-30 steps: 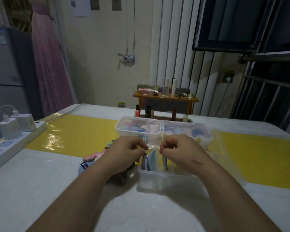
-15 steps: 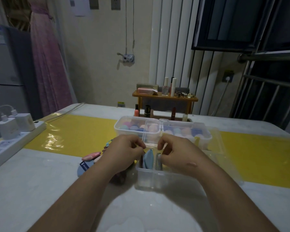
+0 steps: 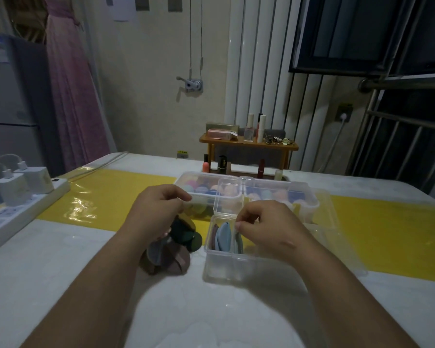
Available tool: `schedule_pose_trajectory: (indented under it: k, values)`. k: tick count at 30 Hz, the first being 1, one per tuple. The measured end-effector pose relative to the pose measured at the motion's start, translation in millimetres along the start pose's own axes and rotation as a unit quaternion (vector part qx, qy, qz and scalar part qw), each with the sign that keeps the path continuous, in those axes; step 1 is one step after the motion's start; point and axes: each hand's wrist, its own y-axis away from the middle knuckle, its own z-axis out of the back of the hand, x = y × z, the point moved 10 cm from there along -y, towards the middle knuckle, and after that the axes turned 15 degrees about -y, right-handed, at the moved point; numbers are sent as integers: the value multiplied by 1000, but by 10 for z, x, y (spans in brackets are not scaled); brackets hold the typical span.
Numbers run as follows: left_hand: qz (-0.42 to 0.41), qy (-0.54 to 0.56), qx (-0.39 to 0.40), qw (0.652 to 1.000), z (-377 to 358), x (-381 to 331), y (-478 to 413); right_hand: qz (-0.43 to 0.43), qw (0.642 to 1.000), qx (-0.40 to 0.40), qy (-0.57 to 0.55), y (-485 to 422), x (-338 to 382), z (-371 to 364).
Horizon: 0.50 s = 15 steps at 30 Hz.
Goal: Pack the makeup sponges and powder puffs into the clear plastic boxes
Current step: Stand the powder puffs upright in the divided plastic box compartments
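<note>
An open clear plastic box (image 3: pixel 217 266) stands in front of me, its small lid (image 3: pixel 227 197) raised behind it. Blue powder puffs (image 3: pixel 223 237) stand on edge inside. My right hand (image 3: pixel 266 228) hovers over the box and pinches a grey-blue puff (image 3: pixel 238 243) standing in it. My left hand (image 3: pixel 158 213) is curled over a loose pile of dark green, brown and grey puffs (image 3: pixel 172 252) left of the box; what its fingers hold is hidden. Behind stand two clear boxes (image 3: pixel 304 204) filled with coloured makeup sponges (image 3: pixel 202 189).
A white power strip with chargers (image 3: pixel 23 204) lies at the left table edge. A yellow runner (image 3: pixel 387 232) crosses the table. Lipsticks (image 3: pixel 221 164) and a wooden rack of cosmetics (image 3: pixel 249 144) stand behind the far edge. A large clear lid (image 3: pixel 342 247) lies right of the box.
My left hand left the box edge and moved left over the loose pile of puffs. My right hand stayed above the box with the puff.
</note>
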Motion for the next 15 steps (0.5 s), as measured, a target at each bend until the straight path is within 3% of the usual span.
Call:
schedule_pose_trajectory:
  k: [4,7,10,15]
  values:
    - [-10,-56,-40,998,73,32,-30,19,1000,-19,-13,5,38,23]
    - [-71,-248,-64,964,74,-110,-4,26,999,-34,-15,3,46,50]
    - [-113,-384,-24,916,-89,-202,41,29,999,-38,-11,6,53,53]
    - [-131,-438,21,889,-259,-161,54,31,999,-37,-10,9,59,46]
